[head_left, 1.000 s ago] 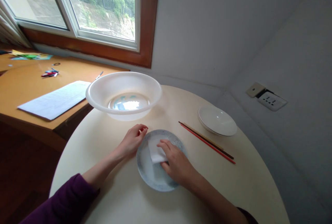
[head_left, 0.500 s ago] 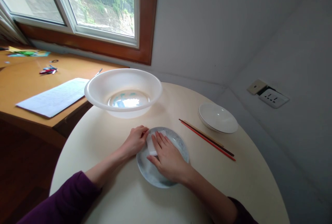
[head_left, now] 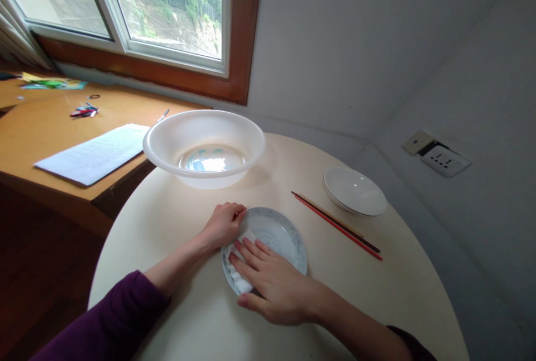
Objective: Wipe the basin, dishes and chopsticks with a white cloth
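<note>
A plate (head_left: 287, 232) with a pale grey-blue patterned rim lies on the round table close to me. At its upper left edge my left hand (head_left: 226, 222) is closed on the rim, thumb and fingers together. My right hand (head_left: 272, 280) lies flat over the lower left of the plate, its fingers spread. Under those fingers is a crumpled white wipe (head_left: 238, 277), paper or thin cloth, pressed against the plate and partly hidden by the hand.
Behind the plate stands a wide translucent basin (head_left: 205, 174). To the right lie several chopsticks (head_left: 335, 224), and beyond them a shallow white bowl (head_left: 355, 191). A wooden desk (head_left: 46, 121) with papers (head_left: 96, 152) adjoins the cream table (head_left: 184, 316) at left. A wall socket (head_left: 446, 160) is at right.
My right hand has slid down the plate toward me with the wipe, which now looks more crumpled. My left hand stays at the rim. The view has shifted slightly.
</note>
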Tool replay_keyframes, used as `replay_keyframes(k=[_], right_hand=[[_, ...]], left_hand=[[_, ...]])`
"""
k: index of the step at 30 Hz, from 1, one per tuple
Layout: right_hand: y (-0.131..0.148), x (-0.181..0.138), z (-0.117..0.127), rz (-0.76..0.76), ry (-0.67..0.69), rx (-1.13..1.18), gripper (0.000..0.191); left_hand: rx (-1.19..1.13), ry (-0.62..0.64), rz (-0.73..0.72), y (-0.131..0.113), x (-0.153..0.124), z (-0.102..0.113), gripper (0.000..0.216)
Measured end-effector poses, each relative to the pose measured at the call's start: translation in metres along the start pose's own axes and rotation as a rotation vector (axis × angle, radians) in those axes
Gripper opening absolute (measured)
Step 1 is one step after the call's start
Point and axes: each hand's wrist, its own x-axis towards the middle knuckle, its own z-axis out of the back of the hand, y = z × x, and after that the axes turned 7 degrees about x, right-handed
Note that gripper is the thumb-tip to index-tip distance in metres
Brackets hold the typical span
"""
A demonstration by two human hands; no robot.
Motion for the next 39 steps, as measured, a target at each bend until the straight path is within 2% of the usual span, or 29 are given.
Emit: replay_keyframes(k=[6, 11, 14, 19, 29, 35, 39], right_hand=[[0.004, -0.024, -0.001, -0.011, 0.073, 0.051, 0.061], [0.01, -0.04, 0.0, -0.063, 0.037, 0.043, 0.064], [0.013, -0.043, -0.001, -0.038, 0.039, 0.047, 0.066], [0.007, -0.025, -0.005, 0.005, 0.045, 0.012, 0.068], [-0.012, 0.012, -0.003, 0.008, -0.113, -0.183, 0.063], [-0.027, 0.017, 0.006, -0.141, -0.256, -0.3, 0.067], [-0.03, 0.005, 0.005, -0.284, -0.276, -0.333, 0.068]], left_hand=[[0.019, 0.012, -0.012, 0.001, 0.001, 0.001, 0.033], [0.031, 0.018, -0.014, 0.0, -0.001, 0.001, 0.034], [0.036, 0.02, -0.012, 0.0, -0.001, 0.0, 0.034], [0.005, -0.003, -0.007, 0.0, -0.001, -0.001, 0.033], [-0.148, -0.052, -0.024, 0.004, -0.001, -0.001, 0.032], [-0.091, -0.055, -0.046, 0.003, -0.002, 0.001, 0.032], [-0.036, -0.051, 0.004, 0.002, -0.002, 0.001, 0.032]])
